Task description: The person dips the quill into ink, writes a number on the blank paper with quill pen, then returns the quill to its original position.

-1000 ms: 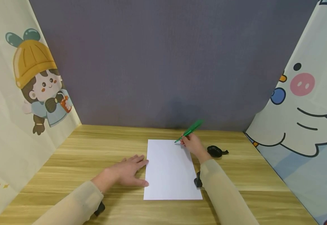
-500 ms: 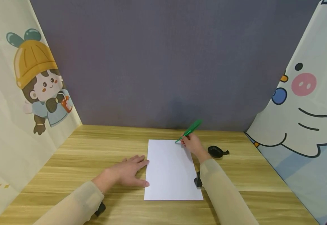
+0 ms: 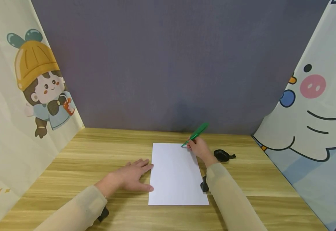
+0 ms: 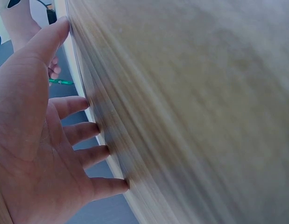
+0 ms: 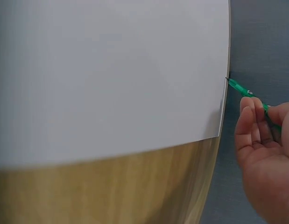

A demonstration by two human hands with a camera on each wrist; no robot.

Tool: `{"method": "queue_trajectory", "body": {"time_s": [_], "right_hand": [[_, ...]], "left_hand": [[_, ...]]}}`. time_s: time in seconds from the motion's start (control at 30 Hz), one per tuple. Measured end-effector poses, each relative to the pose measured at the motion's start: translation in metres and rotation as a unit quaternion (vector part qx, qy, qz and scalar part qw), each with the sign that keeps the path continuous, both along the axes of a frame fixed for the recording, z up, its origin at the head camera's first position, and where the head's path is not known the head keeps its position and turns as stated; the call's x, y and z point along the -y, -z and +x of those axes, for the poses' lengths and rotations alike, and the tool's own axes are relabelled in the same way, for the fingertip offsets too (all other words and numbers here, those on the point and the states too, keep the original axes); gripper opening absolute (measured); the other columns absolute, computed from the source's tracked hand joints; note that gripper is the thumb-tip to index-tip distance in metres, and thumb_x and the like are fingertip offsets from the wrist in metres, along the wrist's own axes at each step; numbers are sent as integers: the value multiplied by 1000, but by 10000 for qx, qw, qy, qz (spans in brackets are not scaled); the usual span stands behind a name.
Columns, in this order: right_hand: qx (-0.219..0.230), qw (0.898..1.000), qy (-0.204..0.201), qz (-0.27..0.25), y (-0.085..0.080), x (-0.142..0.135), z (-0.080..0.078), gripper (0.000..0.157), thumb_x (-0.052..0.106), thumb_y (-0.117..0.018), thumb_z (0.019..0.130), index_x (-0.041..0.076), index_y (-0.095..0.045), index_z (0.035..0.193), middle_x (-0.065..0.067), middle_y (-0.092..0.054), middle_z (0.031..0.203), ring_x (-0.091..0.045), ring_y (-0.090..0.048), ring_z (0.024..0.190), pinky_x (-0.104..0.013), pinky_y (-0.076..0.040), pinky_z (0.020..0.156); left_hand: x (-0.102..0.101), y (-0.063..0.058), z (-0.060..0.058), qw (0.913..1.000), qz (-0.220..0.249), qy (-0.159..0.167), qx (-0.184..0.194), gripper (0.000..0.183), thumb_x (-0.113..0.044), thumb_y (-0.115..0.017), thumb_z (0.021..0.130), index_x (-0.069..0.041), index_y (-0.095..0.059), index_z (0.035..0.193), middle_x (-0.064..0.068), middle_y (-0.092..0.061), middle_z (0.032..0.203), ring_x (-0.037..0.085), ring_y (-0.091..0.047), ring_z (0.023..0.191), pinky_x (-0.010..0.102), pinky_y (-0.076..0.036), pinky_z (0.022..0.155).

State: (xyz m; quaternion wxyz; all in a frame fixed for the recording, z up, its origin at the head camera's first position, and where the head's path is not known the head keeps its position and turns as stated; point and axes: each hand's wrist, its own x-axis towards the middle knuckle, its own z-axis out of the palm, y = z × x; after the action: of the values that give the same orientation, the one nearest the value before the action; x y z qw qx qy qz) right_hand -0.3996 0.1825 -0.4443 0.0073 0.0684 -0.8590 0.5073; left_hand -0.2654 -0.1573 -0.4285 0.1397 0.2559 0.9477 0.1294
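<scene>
A blank white sheet of paper (image 3: 175, 176) lies on the wooden table. My right hand (image 3: 199, 148) pinches a green pen (image 3: 199, 131) whose upper end is broad like a feather. The pen's tip (image 5: 227, 79) is at the sheet's far edge, toward the right corner; whether it touches the paper I cannot tell. Flat on the table to the left, my left hand (image 3: 133, 176) has its fingers spread, with thumb and index fingertip at the sheet's left edge. In the left wrist view the fingers (image 4: 109, 186) of that hand are straight against the tabletop.
A black oval object with a short tail (image 3: 221, 155) lies right of my right hand. Black wrist-camera parts (image 3: 204, 184) show beside the right sleeve. A grey panel (image 3: 168, 64) stands behind the table (image 3: 98, 144), with cartoon-printed curtains (image 3: 315, 128) at both sides.
The right hand and the green pen tip have shifted very slightly to the right along the sheet's far edge. The left hand has stayed in place.
</scene>
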Motion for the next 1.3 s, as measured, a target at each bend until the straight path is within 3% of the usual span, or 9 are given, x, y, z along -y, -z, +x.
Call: {"method": "queue_trajectory", "body": {"time_s": [1.0, 1.3], "right_hand": [[86, 9996, 28, 261, -1, 0, 0, 35, 16, -50, 117, -6, -65, 140, -22, -75, 119, -30, -74, 109, -40, -64, 95], [-24, 9995, 12, 312, 0, -1, -2, 32, 16, -50, 117, -5, -67, 136, -20, -76, 114, -25, -74, 103, -35, -63, 91]], "left_hand": [[0, -1, 0, 10000, -20, -8, -21, 101, -78, -66, 95, -22, -36, 174, 10, -24, 184, 39, -21, 171, 73, -23, 133], [-1, -2, 1, 10000, -27, -20, -9, 101, -77, -67, 95, -22, -36, 174, 10, -24, 184, 39, -21, 171, 74, -23, 133]]}}
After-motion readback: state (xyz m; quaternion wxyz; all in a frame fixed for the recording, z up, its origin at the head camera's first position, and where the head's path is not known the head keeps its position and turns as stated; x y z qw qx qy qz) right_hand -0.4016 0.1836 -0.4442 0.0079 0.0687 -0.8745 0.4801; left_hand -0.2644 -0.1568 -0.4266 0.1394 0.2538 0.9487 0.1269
